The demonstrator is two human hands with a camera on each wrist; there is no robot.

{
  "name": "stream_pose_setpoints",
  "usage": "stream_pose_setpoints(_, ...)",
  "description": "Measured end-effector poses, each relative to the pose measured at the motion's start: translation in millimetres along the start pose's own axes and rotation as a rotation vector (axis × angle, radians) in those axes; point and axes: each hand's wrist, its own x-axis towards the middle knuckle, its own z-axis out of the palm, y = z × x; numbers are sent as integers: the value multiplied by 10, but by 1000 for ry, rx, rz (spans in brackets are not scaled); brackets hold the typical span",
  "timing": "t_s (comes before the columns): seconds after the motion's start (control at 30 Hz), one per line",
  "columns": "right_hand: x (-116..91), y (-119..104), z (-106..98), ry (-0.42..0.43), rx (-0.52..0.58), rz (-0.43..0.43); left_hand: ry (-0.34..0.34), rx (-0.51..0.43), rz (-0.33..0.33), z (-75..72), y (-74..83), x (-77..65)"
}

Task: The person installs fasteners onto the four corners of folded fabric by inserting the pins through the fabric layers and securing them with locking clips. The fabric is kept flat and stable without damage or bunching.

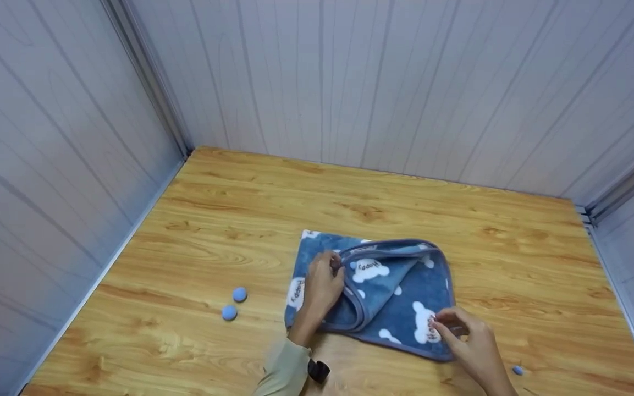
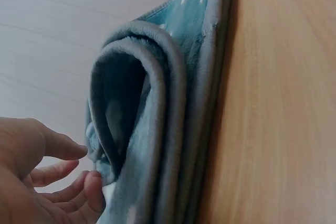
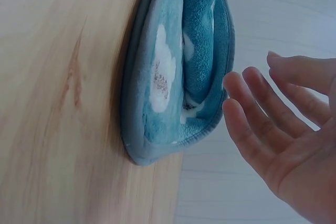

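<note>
A blue plush blanket (image 1: 404, 308) with white bear shapes and "Happy" lettering lies folded on the wooden table, its upper layer turned back into a loose roll. At the edge of that turned-back layer, my left hand (image 1: 323, 283) pinches the cloth with curled fingertips. The left wrist view shows the blanket's grey-bound layers (image 2: 173, 93) looped beside the thumb and fingers. Over the blanket's right edge hovers my right hand (image 1: 473, 341), fingers loosely bent and holding nothing. In the right wrist view its fingertips (image 3: 231, 109) stand just off the blanket's rounded corner (image 3: 142, 145).
Two blue discs (image 1: 229, 312) lie on the table (image 1: 185, 264) left of the blanket. Another small blue piece (image 1: 518, 370) is right of my right hand. A small light-blue round spot (image 1: 353, 265) shows on the turned-back cloth. Pale panel walls (image 1: 306, 82) enclose the table's back and sides.
</note>
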Motion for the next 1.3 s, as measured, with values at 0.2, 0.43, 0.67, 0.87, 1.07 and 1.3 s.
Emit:
stream_pose_setpoints(0.2, -25, 54, -47, 37, -29, 1, -50, -35, 127, 6, 236, -120)
stream_pose_setpoints(0.43, -30, 88, -72, 19, -96, 5, -230, -52, 318, 81, 532, -320)
stream_pose_setpoints(0.67, -53, 155, -144, 39, -228, 36, -552, 24, 447, 260, 693, -534)
stream_pose_setpoints(0.87, -137, 296, -260, 66, -344, 92, -701, 167, 561, 392, 702, -724)
stream_pose_setpoints(1.07, -208, 435, -410, 34, -413, 297, -762, 184, 640, 467, 676, -812)
stream_pose_setpoints(1.3, -296, 582, -536, 46, -442, 465, -782, 234, 633, 526, 696, -878)
